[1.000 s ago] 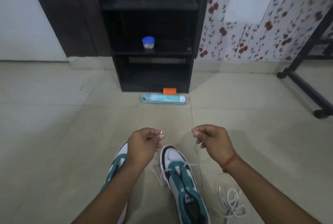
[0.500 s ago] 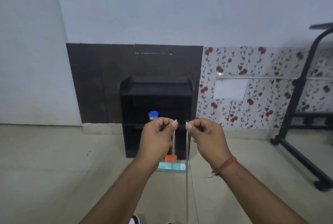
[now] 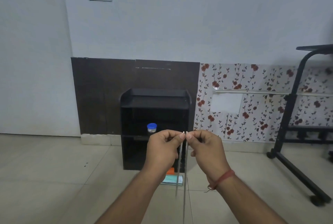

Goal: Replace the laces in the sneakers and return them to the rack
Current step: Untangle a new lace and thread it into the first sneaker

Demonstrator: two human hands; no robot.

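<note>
While both lace tips are held up level with each other, the step in hand looks like evening out the lace (image 3: 180,162) so the two halves come out the same length. One tip is pinched by the left hand (image 3: 163,149) between thumb and forefinger, and the other is pinched the same way by the right hand (image 3: 205,149), with the two tips almost touching right in front of the rack (image 3: 155,126). From there the two strands are seen running straight down, taut, past the bottom of the rack and out of the picture, so it can be guessed that they're threaded through a sneaker below, but the sneakers themselves aren't shown at all here and that can't be confirmed. Inside the rack a small blue-lidded jar (image 3: 151,127) is sat on the middle shelf, and a teal packet (image 3: 171,179) with something orange (image 3: 170,170) beside it is lying on the floor at the rack's foot. Next up, probably, the ends need to be brought back down and fed through the next pair of eyelets, crossing over each time. That'll call for the pinch on each tip to be kept tight so nothing slips uneven. Honestly still plenty left to be done, since nothing's been put on the rack yet.
</note>
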